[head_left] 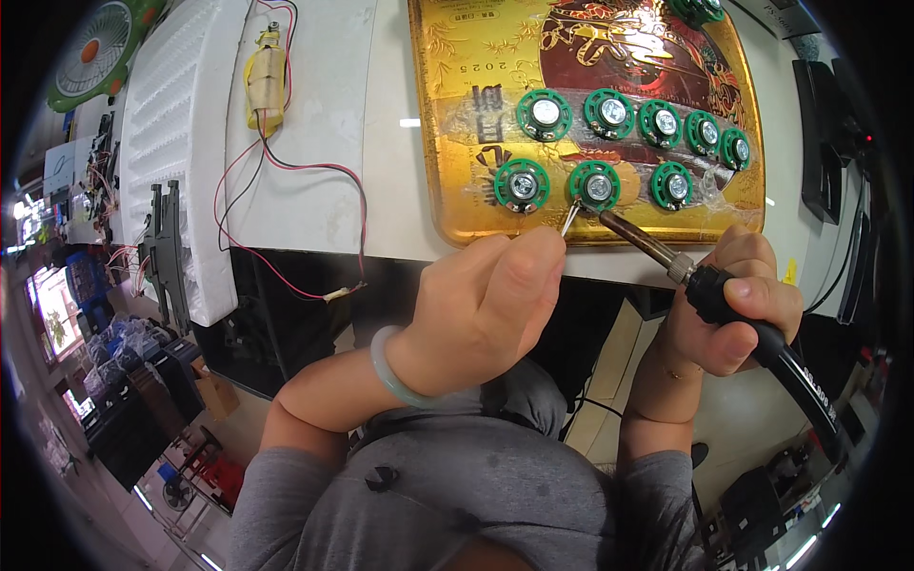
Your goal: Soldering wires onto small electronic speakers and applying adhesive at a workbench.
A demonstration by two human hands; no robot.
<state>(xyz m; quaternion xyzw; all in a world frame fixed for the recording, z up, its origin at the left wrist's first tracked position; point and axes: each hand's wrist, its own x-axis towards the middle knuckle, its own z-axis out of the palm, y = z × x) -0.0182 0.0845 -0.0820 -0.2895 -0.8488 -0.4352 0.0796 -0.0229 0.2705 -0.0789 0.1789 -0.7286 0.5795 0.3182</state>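
Note:
My right hand (733, 305) is wrapped round the black handle of a soldering iron (657, 249). Its dark tip points up and left, close to the lower edge of a small green-rimmed speaker (597, 187). Closed in a pinch, my left hand (490, 305) holds thin pale wires (571, 219), whose far ends reach the same speaker's lower left edge. Whether tip and wires touch I cannot tell. Several more such speakers, among them one at the left of the near row (522, 186), lie on a gold and dark red tin lid (457, 214) with clear tape across it.
A yellow-wrapped battery pack (267, 86) with red and black leads lies on the white table (314, 224) to the left. Beyond it are a white foam tray (181, 114), dark plastic strips (169, 252) and a green fan (95, 48). Black equipment (824, 143) stands at the right.

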